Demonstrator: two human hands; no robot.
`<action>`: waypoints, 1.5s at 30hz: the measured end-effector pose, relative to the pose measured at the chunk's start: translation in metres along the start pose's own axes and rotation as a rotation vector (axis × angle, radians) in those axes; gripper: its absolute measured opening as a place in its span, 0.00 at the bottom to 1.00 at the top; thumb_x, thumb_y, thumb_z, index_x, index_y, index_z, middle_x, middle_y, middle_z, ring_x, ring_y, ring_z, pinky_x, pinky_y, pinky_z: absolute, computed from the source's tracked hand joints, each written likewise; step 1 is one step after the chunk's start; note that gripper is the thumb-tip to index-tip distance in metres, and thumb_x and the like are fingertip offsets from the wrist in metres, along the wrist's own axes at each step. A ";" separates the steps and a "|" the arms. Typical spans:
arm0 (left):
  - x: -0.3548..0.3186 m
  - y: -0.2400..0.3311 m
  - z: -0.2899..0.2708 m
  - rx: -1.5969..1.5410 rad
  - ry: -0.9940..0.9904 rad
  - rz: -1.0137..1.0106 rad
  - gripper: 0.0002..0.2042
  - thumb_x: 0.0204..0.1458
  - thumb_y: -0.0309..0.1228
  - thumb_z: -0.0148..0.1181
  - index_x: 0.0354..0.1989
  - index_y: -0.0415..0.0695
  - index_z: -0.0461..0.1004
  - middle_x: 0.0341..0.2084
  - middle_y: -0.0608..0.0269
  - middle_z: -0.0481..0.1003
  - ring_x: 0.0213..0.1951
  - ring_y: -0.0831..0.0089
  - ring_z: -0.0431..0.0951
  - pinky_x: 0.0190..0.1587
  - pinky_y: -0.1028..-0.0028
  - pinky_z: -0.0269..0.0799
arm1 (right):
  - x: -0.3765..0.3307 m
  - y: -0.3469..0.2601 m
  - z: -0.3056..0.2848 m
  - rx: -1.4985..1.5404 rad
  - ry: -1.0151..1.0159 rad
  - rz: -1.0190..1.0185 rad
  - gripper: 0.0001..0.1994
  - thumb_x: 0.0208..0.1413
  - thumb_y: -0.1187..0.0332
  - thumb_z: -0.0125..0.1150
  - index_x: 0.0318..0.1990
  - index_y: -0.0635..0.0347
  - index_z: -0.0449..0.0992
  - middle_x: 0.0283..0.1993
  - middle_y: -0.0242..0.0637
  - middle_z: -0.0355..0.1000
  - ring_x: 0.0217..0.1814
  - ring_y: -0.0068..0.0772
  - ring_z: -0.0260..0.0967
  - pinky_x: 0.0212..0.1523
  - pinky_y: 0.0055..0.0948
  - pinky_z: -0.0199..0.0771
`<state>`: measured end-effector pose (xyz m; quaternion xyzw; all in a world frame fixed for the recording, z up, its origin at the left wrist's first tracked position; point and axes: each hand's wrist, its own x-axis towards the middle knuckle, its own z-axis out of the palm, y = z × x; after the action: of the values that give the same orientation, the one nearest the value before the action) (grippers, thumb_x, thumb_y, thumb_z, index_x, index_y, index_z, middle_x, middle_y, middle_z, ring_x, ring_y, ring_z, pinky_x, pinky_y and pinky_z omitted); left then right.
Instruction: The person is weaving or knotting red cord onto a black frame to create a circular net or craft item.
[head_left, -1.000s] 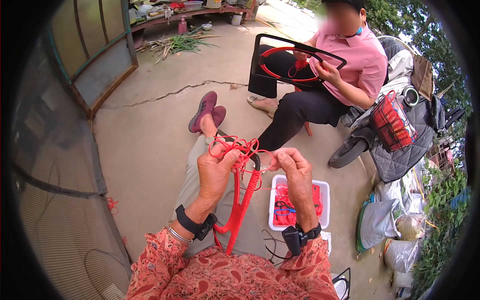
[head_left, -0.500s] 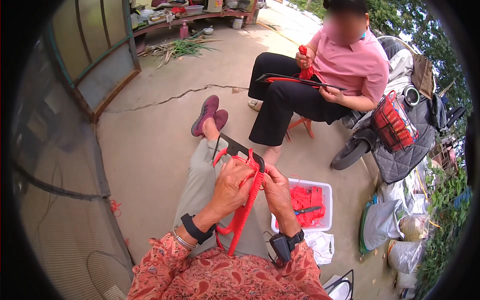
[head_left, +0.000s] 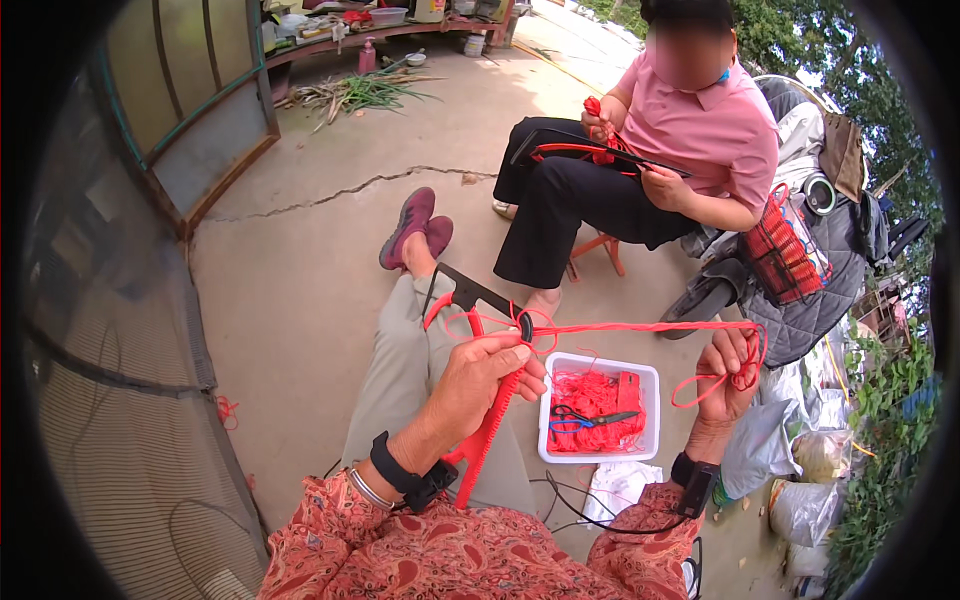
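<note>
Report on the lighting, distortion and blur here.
Head view: black fisheye vignette around the rim, the mesh screen looking curved at left; sunlit concrete at the top washed out to near-white; the co-worker's face blurred over; the stretched red cord reads clearly.

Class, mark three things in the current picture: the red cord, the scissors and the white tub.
Red cord [head_left: 640, 328], head view: middle of its straight stretch.
Scissors [head_left: 593, 420], head view: where blades and handles meet.
White tub [head_left: 600, 459], head view: near wall.

Cracked concr. flr [head_left: 300, 290], metal-framed panel [head_left: 215, 150] L, tbl [head_left: 400, 27] in bkgd, daylt
</note>
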<state>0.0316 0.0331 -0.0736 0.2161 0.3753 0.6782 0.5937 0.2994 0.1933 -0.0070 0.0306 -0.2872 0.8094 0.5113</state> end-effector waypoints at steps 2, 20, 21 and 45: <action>0.007 -0.002 -0.004 -0.090 -0.069 -0.086 0.12 0.58 0.28 0.51 0.46 0.33 0.67 0.28 0.54 0.75 0.28 0.69 0.77 0.31 0.73 0.72 | -0.010 -0.039 0.008 0.061 -0.027 -0.107 0.07 0.63 0.71 0.44 0.40 0.68 0.63 0.25 0.31 0.56 0.24 0.24 0.57 0.22 0.24 0.62; 0.010 -0.005 -0.008 -0.213 -0.094 -0.143 0.08 0.57 0.29 0.54 0.41 0.39 0.68 0.26 0.59 0.74 0.23 0.70 0.74 0.26 0.74 0.67 | -0.044 0.104 -0.053 -1.053 0.349 0.497 0.11 0.56 0.71 0.56 0.47 0.62 0.73 0.26 0.21 0.63 0.25 0.11 0.57 0.23 0.13 0.55; 0.011 -0.004 -0.008 -0.207 -0.094 -0.145 0.08 0.57 0.29 0.54 0.41 0.39 0.68 0.26 0.59 0.74 0.23 0.70 0.74 0.26 0.74 0.67 | -0.037 0.116 -0.037 -0.978 0.284 0.518 0.12 0.57 0.69 0.57 0.47 0.62 0.73 0.26 0.20 0.63 0.24 0.10 0.56 0.22 0.13 0.54; 0.009 -0.002 -0.014 -0.290 -0.076 -0.165 0.08 0.55 0.27 0.55 0.42 0.40 0.67 0.25 0.56 0.74 0.22 0.68 0.73 0.25 0.73 0.66 | -0.092 -0.026 -0.119 -1.949 0.621 0.147 0.10 0.56 0.66 0.57 0.31 0.65 0.76 0.23 0.32 0.72 0.24 0.19 0.67 0.26 0.20 0.67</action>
<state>0.0211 0.0383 -0.0854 0.1222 0.2673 0.6656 0.6860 0.3940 0.1853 -0.1265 -0.6269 -0.6760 0.2257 0.3148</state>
